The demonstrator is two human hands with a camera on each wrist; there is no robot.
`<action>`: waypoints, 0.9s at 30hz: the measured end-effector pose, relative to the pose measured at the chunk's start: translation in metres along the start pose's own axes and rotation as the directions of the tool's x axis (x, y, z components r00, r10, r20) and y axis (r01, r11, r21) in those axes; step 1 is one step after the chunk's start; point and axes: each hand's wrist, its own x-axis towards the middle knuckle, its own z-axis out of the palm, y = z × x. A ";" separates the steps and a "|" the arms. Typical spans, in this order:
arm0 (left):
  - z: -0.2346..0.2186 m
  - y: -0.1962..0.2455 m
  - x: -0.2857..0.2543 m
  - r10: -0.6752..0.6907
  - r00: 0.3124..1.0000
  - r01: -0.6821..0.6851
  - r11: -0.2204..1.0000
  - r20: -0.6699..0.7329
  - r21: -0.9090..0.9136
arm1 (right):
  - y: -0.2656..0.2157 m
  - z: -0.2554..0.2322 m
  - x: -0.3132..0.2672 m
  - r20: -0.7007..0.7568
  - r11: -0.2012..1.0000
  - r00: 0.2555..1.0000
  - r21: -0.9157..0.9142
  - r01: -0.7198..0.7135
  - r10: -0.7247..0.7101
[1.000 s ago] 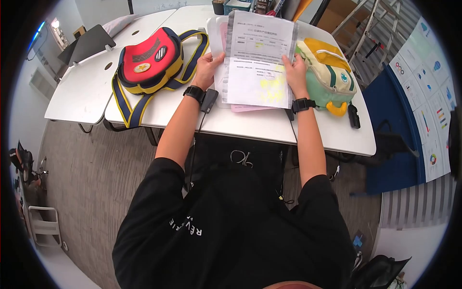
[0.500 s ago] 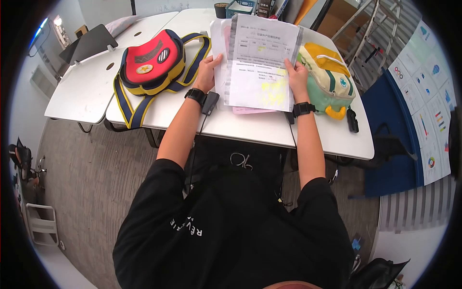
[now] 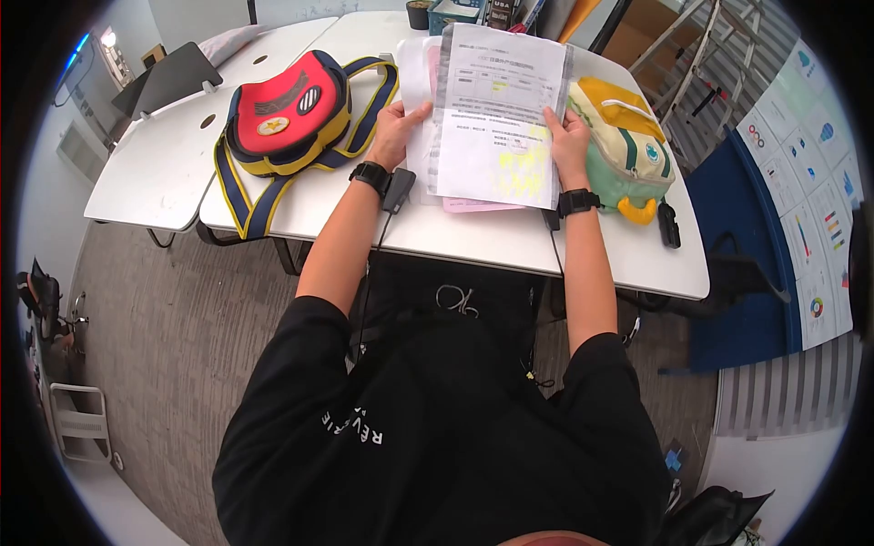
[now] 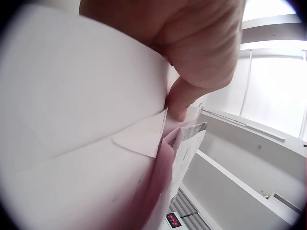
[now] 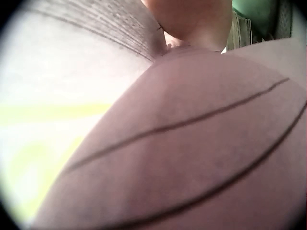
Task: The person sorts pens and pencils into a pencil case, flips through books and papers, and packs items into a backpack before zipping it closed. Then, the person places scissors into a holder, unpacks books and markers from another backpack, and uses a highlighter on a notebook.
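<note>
My right hand (image 3: 571, 146) pinches the right edge of a printed sheet (image 3: 482, 168) with yellow highlighter marks, thumb in front. At the left, my left hand (image 3: 393, 132) holds the edge of white papers (image 3: 420, 150) behind that sheet. A pink sheet (image 3: 473, 206) shows below the printed one. In the left wrist view, the thumb and fingers grip a stack of white papers (image 4: 76, 86) with a pink sheet (image 4: 163, 167) among them. The right wrist view has the printed sheet (image 5: 57, 62) bending toward the fingers.
A red children's backpack (image 3: 287, 114) with blue-yellow straps lies on the white table (image 3: 437, 238) at left. On the right are a green and cream backpack (image 3: 628, 146) and a small black object (image 3: 669, 225). A teal basket (image 3: 452, 16) and a plant pot (image 3: 418, 15) stand at the back.
The printed sheet has shifted slightly to the right, and the right hand with it. The left thumb has come further over the papers in the last half second.
</note>
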 end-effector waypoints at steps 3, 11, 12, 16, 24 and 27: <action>0.003 0.002 -0.002 0.029 0.999 -0.028 0.999 -0.035 0.032 | -0.009 0.001 -0.003 0.045 0.998 0.998 0.051 -0.042 0.040; -0.002 0.000 0.000 0.076 0.994 -0.062 0.985 -0.082 0.161 | -0.012 0.001 -0.006 0.124 0.992 0.985 0.036 -0.123 0.118; -0.001 0.000 -0.001 0.075 0.994 -0.061 0.985 -0.082 0.161 | -0.008 0.000 -0.005 0.123 0.992 0.985 0.035 -0.124 0.119; 0.001 0.000 -0.001 0.079 0.995 -0.074 0.994 -0.065 0.077 | -0.003 0.002 -0.003 0.070 0.998 0.996 0.034 -0.050 0.048; -0.003 -0.003 0.002 0.081 0.995 -0.079 0.996 -0.056 0.035 | 0.002 -0.004 0.002 -0.069 0.987 0.995 -0.149 0.064 -0.075; -0.002 -0.002 0.002 0.091 0.991 -0.091 0.996 -0.096 0.003 | -0.004 -0.010 0.003 -0.152 0.985 0.981 -0.143 0.096 -0.118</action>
